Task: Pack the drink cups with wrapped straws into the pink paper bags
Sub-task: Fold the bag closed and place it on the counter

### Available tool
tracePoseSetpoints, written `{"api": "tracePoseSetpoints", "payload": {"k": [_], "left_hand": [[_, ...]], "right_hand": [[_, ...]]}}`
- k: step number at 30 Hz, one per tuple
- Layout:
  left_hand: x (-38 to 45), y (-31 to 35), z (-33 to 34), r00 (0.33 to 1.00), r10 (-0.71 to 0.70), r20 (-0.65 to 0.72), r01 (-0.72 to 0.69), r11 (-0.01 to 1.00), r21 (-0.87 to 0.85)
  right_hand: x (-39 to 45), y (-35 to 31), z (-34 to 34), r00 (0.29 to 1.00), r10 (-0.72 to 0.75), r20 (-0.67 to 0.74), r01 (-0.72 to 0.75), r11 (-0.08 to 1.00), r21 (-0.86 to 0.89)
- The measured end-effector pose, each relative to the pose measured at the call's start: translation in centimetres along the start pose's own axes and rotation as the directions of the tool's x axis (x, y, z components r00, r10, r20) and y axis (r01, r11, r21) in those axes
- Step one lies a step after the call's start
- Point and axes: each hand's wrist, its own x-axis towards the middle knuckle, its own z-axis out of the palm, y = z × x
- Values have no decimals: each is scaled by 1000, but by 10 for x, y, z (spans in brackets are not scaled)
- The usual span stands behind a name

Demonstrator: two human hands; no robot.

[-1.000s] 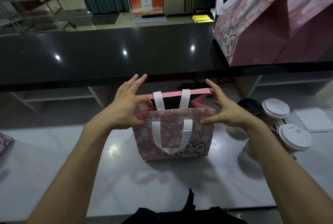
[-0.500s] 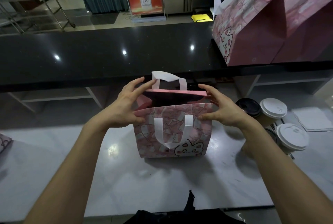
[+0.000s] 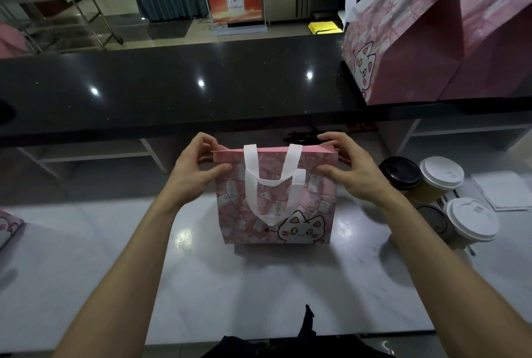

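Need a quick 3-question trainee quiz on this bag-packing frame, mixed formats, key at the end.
1. True or false: the left hand and right hand both pinch the top edge of the small pink bag.
2. How many cups with white lids stand to the right of that bag? A) one B) two C) four
3. Fill in: the two large pink bags stand on the ____ counter, not on the white worktop.

Key: 1 true; 2 B; 3 black. The black-lidded cup is not counted in 2.
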Motion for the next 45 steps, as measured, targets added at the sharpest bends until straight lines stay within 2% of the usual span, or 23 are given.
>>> {"api": "tracePoseSetpoints", "payload": {"k": [3, 6, 12, 16, 22, 29, 34, 39, 42, 45], "left_hand": [[-3, 0, 7, 998, 28, -51, -29, 999, -15], [-3, -1, 11, 998, 31, -48, -33, 999, -26], [5, -3, 20, 994, -32, -102, 16, 988, -152], [6, -11, 21, 988, -17, -151, -14, 980, -199], [9, -19, 15, 990, -57, -128, 19, 961, -278], [9, -17, 7, 995, 44, -87, -56, 988, -142], [7, -13, 2, 993, 106, -47, -105, 994, 18], [7, -8, -15, 983, 164, 82, -178, 960, 215], [8, -4, -16, 980, 165, 112, -191, 937, 292], [9, -2, -8, 981, 187, 59, -196, 925, 326]], "right_hand": [[2, 4, 6, 999, -32, -37, 31, 999, -22], [4, 4, 8, 999, -12, -37, 12, 1000, -6], [4, 1, 9, 999, 19, -50, -16, 998, 63], [6, 3, 12, 995, 90, -50, -82, 986, 143], [6, 5, 15, 985, 92, -143, -47, 957, 288], [7, 14, 10, 988, 28, -152, 11, 967, 253], [6, 13, 14, 990, -38, -137, 38, 999, -3], [6, 13, 11, 989, -106, -101, 87, 981, -175], [6, 13, 9, 990, -106, -88, 88, 977, -195], [7, 12, 10, 992, -80, -102, 61, 982, -178]]}}
